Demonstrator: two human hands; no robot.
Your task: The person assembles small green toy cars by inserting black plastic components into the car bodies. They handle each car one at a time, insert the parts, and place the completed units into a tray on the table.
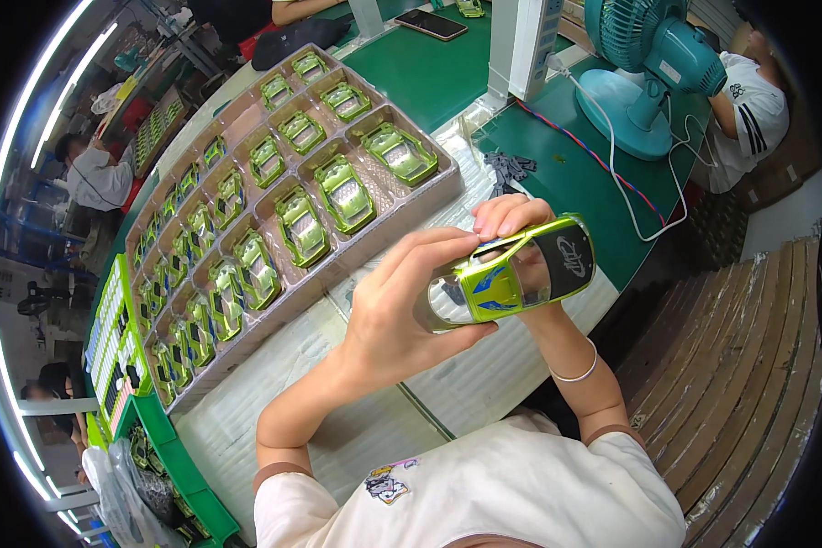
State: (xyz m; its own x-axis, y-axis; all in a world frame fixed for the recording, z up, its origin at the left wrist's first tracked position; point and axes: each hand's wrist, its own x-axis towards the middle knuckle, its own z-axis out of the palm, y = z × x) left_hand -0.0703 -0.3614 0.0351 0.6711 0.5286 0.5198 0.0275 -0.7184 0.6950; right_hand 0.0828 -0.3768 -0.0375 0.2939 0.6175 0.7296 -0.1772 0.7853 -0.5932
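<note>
A lime-green toy car body shell (pixel 495 290) with clear windows, a black end panel and blue markings is held up above the bench, tilted. My left hand (pixel 384 297) grips it at its left end, with thumb along the near side and fingers along the far side. The fingers of my right hand (pixel 511 219) are bent over the shell's far edge; part of that hand shows through the clear window. Beyond my hands, a compartmented tray (pixel 388 226) holds several similar green car shells (pixel 345 194) in its pockets.
Small dark parts (pixel 510 172) lie beyond my right hand. A teal fan (pixel 644 114) and a white cable (pixel 616 196) stand on the green tabletop. At left are a green sticker sheet (pixel 111 342) and a green bin (pixel 169 447). Stacked brown trays (pixel 721 365) fill the right.
</note>
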